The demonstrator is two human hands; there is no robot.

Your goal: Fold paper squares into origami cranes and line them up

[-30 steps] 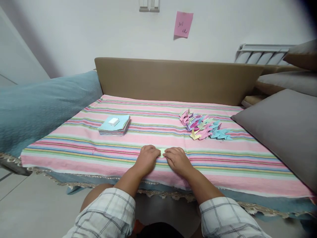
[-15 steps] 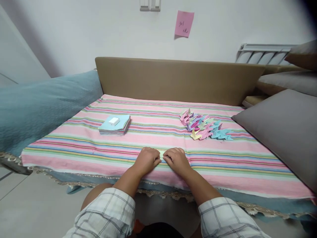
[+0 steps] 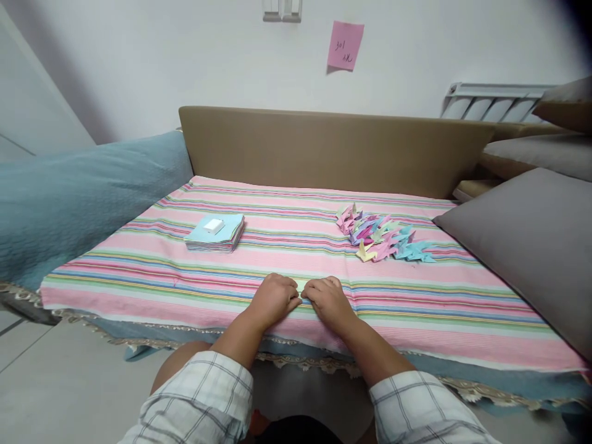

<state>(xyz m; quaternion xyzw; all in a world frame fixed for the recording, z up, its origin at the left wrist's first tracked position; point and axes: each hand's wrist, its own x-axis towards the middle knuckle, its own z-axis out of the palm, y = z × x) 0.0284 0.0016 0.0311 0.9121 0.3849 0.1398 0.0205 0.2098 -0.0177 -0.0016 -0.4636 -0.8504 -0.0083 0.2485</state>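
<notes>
Between my two hands lies a small piece of pale green paper (image 3: 300,285), mostly hidden by the fingers. My left hand (image 3: 276,294) is closed on its left side, fingers pinched together. From the right, my right hand (image 3: 327,298) pinches the same paper, its fingertips almost touching those of the left. Both hands rest low on the striped cloth (image 3: 287,253). Farther back on the right is a pile of folded paper cranes (image 3: 382,236) in pink, purple, green, yellow and blue. To the left stands a stack of coloured paper sheets (image 3: 216,234), light blue on top.
A small white block (image 3: 213,226) sits on the paper stack. Grey cushions (image 3: 531,240) fill the right side, a blue-covered armrest (image 3: 92,191) the left. Behind rises a brown backrest (image 3: 324,151), with a pink note (image 3: 345,46) on the wall.
The right fingertips have shifted slightly left, closer to the left ones, over the pale green paper. Otherwise the scene is the same apart from a tiny camera shift.
</notes>
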